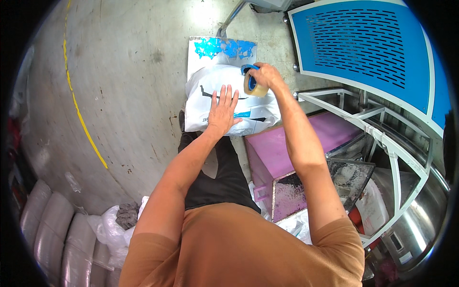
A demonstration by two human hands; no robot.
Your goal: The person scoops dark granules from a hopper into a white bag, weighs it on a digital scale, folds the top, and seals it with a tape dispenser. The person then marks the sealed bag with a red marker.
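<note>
A bulky white plastic bag (198,106) with dark print rests in front of me on a metal platform (193,62) with peeling blue film. My left hand (223,111) lies flat on top of the bag, fingers stretched out. Above the bag's right side my right hand (266,76) grips a tape dispenser (248,69) with a blue frame. A roll of clear yellowish packing tape (256,89) sits on it. Whether any tape strip runs from the roll to the bag, I cannot make out.
At the right stand a blue slotted metal panel (358,48), a white metal frame (394,177) and a purple box (296,148). Wrapped grey rolls (52,215) and crumpled plastic (112,229) lie at the lower left. A yellow line (79,110) crosses the concrete floor.
</note>
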